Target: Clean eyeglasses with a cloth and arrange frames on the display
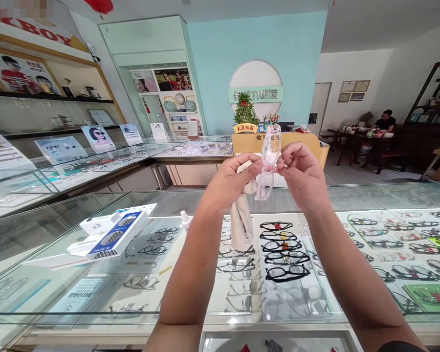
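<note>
Clear-framed eyeglasses (272,146) are held up on end above the glass counter, one lens over the other. My left hand (238,178) pinches them near the middle from the left and also grips a cream cleaning cloth (241,222), which hangs down below the fingers. From the right, my right hand (300,168) has its thumb and forefinger pressed together at the bridge area of the frame; its other fingers are curled. Under the hands, a column of dark-framed glasses (286,256) lies inside the display case.
The glass display counter (205,320) spans the front. On its left stand an open white and blue box (113,234) and a small white bottle (185,220). Below is an open drawer (297,342). A wooden reception desk (242,144) stands behind; a person (385,121) sits far right.
</note>
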A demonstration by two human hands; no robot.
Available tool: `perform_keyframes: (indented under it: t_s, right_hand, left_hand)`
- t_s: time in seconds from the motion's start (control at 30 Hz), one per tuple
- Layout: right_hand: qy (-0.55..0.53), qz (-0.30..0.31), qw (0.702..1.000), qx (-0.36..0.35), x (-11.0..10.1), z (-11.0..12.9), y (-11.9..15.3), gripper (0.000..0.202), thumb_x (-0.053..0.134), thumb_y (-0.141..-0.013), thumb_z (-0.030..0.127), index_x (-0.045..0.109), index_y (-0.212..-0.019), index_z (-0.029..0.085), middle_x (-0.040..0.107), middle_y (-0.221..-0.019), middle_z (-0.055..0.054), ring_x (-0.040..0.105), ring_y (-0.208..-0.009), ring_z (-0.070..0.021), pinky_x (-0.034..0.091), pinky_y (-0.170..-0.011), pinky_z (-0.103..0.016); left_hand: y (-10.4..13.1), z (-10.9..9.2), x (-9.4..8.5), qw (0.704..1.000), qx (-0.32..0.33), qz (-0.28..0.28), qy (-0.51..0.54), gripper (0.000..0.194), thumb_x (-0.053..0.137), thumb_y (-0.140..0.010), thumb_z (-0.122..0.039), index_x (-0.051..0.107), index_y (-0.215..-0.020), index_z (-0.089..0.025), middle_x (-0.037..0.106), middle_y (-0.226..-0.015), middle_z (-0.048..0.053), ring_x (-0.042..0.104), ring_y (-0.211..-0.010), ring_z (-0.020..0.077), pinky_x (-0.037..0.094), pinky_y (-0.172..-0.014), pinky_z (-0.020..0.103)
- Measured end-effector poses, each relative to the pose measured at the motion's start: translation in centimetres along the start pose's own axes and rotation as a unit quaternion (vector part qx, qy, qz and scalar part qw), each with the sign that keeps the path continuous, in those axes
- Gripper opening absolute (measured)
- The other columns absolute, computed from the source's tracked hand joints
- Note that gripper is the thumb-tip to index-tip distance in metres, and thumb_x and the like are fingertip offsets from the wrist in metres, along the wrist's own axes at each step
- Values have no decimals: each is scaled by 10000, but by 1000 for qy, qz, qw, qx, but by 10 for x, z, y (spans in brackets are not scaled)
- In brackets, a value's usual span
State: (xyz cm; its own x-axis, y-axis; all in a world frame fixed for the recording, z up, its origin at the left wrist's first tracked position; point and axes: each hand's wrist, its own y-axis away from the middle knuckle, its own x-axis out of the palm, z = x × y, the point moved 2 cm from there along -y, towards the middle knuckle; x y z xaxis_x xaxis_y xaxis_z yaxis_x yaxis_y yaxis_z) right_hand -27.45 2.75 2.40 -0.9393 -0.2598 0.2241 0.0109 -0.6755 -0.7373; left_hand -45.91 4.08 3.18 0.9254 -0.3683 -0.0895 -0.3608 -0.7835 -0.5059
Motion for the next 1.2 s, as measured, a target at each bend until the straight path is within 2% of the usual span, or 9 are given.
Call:
perform_keyframes:
  t_s: [0.1,0.2,0.37,0.5,0.6,0.7,0.83,1.03,1.2]
  right_hand:
    - [63,-11,995,-70,1,1,2,184,746,-836,178,643,-948,281,572,-877,18,592,-829,-164,558,-819,-355]
    - [123,-22,984,-126,3,4,5,158,728,-856,146,656,-928,266,588,-945,2,601,-842,-162,521,-794,-352]
    - [218,-23,959,-182,4,7,8,148,680,-877,133,663,-917,275,602,-935,-20,572,-888,-204,466,-771,-372]
    - [255,-18,940,-226,7,10,10,206,621,-885,93,679,-915,288,614,-920,-28,563,-930,-227,440,-768,-380]
    - [258,-22,941,-219,9,12,12,182,616,-916,122,692,-924,288,624,-940,-32,574,-948,-230,452,-788,-387]
    - [261,-24,946,-193,8,13,13,117,647,-948,192,718,-935,285,648,-963,-36,594,-981,-235,475,-842,-400]
    - [246,-17,958,-150,7,10,12,66,701,-979,282,759,-948,286,624,-989,-33,595,-993,-222,484,-865,-394]
    - [245,-31,960,-135,8,5,12,19,780,-957,314,792,-961,300,611,-1003,-28,591,-1021,-218,485,-864,-392]
    - [249,-31,959,-129,8,4,12,36,784,-958,332,788,-967,297,626,-1013,-29,602,-1034,-222,502,-879,-400]
  left_hand:
    - [0,0,-1,1000,-8,-3,7,360,859,-883,-581,780,-972,-242,742,-885,2,617,-774,158,469,-695,263]
    - [-1,0,-1,999,-24,-5,25,358,863,-879,-588,775,-984,-257,750,-895,-4,591,-739,142,466,-656,250]
    - [-2,3,-1,997,-50,3,58,371,881,-858,-597,780,-991,-266,765,-912,4,595,-703,138,456,-596,244]
    - [-3,6,-2,997,-70,-13,36,403,868,-851,-628,782,-1036,-280,769,-896,5,579,-637,137,419,-541,246]
    - [-4,6,-2,997,-74,-26,27,435,864,-841,-641,773,-1063,-279,768,-875,11,586,-621,146,430,-546,255]
    - [-5,6,-2,997,-67,-13,44,450,875,-823,-651,762,-1033,-270,768,-886,11,602,-641,144,438,-558,246]
    - [-6,9,-3,997,-53,-21,43,436,890,-813,-636,767,-1014,-270,776,-941,8,629,-709,143,467,-603,240]
    - [-6,10,-2,998,-42,-37,14,429,867,-842,-633,769,-1047,-269,764,-961,17,660,-788,165,511,-676,261]
    - [-7,9,-1,999,-36,-32,23,425,879,-828,-628,763,-1026,-271,749,-913,12,654,-745,166,502,-660,266]
